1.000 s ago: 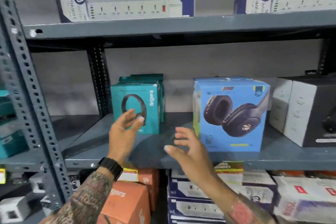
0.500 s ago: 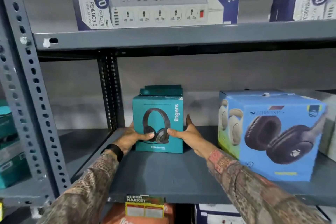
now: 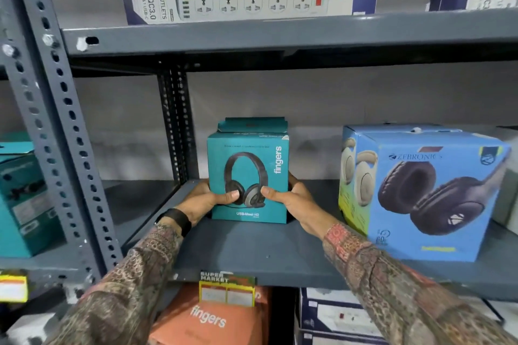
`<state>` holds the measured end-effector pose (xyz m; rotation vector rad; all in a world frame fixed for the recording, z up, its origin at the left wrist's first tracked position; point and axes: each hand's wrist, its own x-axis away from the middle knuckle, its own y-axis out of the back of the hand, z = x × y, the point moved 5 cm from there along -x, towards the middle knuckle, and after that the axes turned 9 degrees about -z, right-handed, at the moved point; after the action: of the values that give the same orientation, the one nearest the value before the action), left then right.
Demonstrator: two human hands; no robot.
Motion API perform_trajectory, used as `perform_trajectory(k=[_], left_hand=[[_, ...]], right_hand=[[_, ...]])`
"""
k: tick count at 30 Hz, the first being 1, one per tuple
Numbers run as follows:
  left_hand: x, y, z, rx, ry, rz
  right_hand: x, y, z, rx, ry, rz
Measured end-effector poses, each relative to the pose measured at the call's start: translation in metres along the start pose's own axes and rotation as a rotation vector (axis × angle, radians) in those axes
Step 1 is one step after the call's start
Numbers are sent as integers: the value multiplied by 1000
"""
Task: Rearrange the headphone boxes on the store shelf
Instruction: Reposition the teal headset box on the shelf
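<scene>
Got the teal fingers box (image 3: 248, 176) clamped between left hand (image 3: 206, 199) and right hand (image 3: 291, 199), sitting on the shelf (image 3: 252, 255) well left of the blue Zebronics box (image 3: 420, 190), so probably mid-reposition, next just needs a steady slide or lift.

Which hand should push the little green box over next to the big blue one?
Probably the left hand. It grips the teal box on the side away from the blue box, so it could push it there. The right hand sits between the two boxes, in the way.
</scene>
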<state>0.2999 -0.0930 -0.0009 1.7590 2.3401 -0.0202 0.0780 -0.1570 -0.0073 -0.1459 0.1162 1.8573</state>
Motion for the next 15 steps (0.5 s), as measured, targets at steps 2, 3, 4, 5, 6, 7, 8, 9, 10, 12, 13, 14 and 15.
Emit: perform_trajectory(k=[2,3,4,5,6,7,8,9,10,12,13,14,15], left_hand=[[22,1,-3,-28,-4,-13],[34,1,-3,-34,-1,-23],[45,1,-2,-36,2,-33],[55,0,-1,-43,4,-44],[66,-2,-1,-52,-6,-58],[76,-3,-1,-62,-17,-74],[82,-4,1,-60,-20,-91],[86,-3,3,-58,-17,-104],[89,-4,2,-49,-19,-111],[92,-5,0,-47,-24,-113],[92,-6,0,-56,-22,-104],[94,-8,-1,-57,-12,-104],[96,-9,-2,-62,-7,-104]], right_hand=[[19,1,3,41,9,24],[30,2,3,59,19,38],[41,4,4,66,31,55],[50,6,4,65,46,71],[57,8,2,63,65,88],[65,10,1,60,80,103],[70,10,0,57,93,115],[74,11,0,49,103,123],[77,10,0,32,110,132],[81,9,1,9,105,137],[82,8,1,0,99,139],[83,7,1,-5,98,138],[84,6,0,-18,91,134]])
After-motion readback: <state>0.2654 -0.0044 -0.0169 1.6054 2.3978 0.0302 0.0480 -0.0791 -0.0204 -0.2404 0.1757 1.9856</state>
